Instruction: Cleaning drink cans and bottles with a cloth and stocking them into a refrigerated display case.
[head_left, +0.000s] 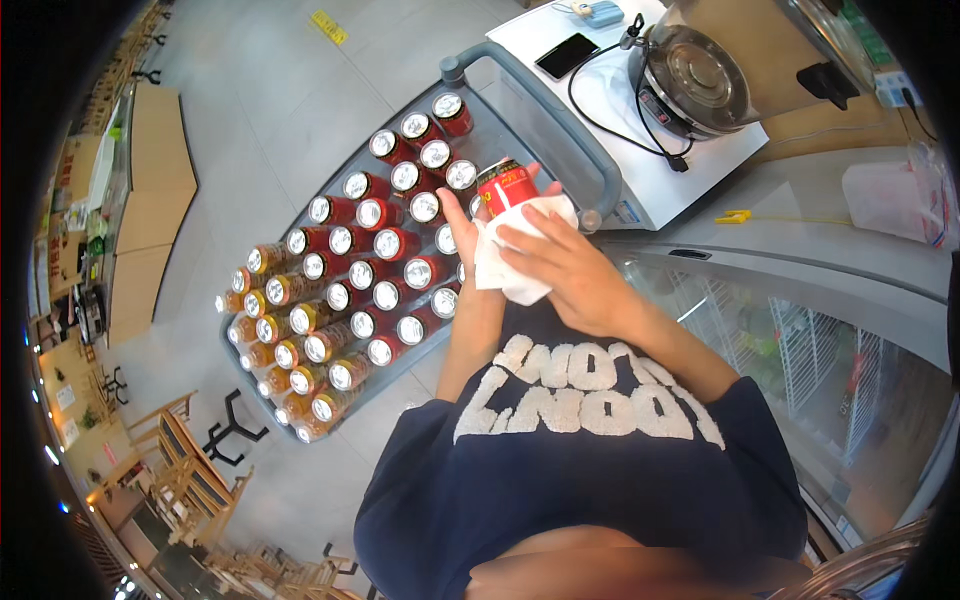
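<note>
A red drink can (507, 186) lies in my left hand (469, 232), whose thumb and fingertips show around it. My right hand (574, 274) presses a white cloth or paper wipe (517, 262) against the can's side, fingers spread over it. Beyond and to the left of both hands is a grey cart (495, 120) with a raised handle. Many red cans (388, 244) with silver tops stand in rows on it. Yellowish cans (318, 347) and small amber bottles (281, 382) fill its far left end.
A white counter (637, 191) at the upper right carries a smartphone (567, 56), a black cable and a lidded electric pot (694, 75). A glass-topped refrigerated cabinet (795, 322) is at the right. Wooden chairs (191, 480) stand at the lower left, beyond the cart.
</note>
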